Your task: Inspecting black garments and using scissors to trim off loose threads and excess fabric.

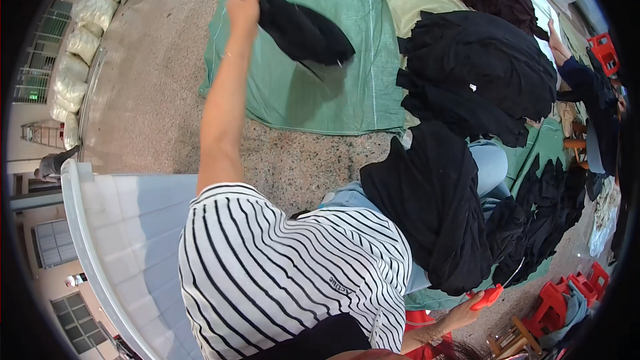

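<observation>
My left hand (245, 3), at the end of an outstretched arm, grips one end of a dark garment piece (303, 27). The piece hangs in the air above a green plastic sheet (313, 110), smeared a little by motion. Low on the right, my right hand (460, 315) is closed around a red-handled tool (489, 298). A thin, pale curved line runs up from it, and I cannot tell whether it is a blade. Across my lap lies a bunched black garment (427, 207), close to the tool.
A big heap of black garments (477, 60) rests at the upper right, with more black cloth (550, 193) beyond my knees. Red stools (560, 303) stand at the lower right. Another person's arm and dark clothing (587, 103) show at the right. White sacks (83, 43) line the left wall.
</observation>
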### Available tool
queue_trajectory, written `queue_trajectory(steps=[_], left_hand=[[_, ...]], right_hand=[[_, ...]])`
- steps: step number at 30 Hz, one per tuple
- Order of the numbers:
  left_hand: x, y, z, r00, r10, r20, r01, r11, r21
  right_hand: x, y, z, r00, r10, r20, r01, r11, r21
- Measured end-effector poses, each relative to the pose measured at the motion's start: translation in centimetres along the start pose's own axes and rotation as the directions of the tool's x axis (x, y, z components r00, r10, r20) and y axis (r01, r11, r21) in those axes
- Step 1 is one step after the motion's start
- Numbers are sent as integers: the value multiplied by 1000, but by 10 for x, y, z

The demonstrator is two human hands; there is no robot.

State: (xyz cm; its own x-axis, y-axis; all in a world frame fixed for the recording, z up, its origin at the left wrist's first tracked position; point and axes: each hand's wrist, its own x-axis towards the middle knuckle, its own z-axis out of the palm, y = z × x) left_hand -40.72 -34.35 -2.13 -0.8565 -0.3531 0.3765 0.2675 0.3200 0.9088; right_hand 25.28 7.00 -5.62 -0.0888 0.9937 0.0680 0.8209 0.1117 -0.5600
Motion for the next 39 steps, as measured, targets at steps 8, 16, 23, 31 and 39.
queue_trajectory(steps=[8,16,23,31,39], left_hand=[[-92,96,-44,973,176,151,-206,954,219],[-326,-122,-33,744,-243,623,-86,889,449],[-417,-205,-37,20,-656,755,-261,725,637],[-367,-158,42,618,-234,751,28,961,277],[-359,152,114,-206,579,789,-480,643,-597]], right_hand=[[3,-20,15,997,-69,-43,67,997,-45],[12,-10,10,999,-38,-4,37,999,-20],[-9,0,0,1000,-11,-5,11,1000,23],[-33,29,4,981,94,-172,-95,995,4],[-60,22,18,933,345,-101,-286,882,374]])
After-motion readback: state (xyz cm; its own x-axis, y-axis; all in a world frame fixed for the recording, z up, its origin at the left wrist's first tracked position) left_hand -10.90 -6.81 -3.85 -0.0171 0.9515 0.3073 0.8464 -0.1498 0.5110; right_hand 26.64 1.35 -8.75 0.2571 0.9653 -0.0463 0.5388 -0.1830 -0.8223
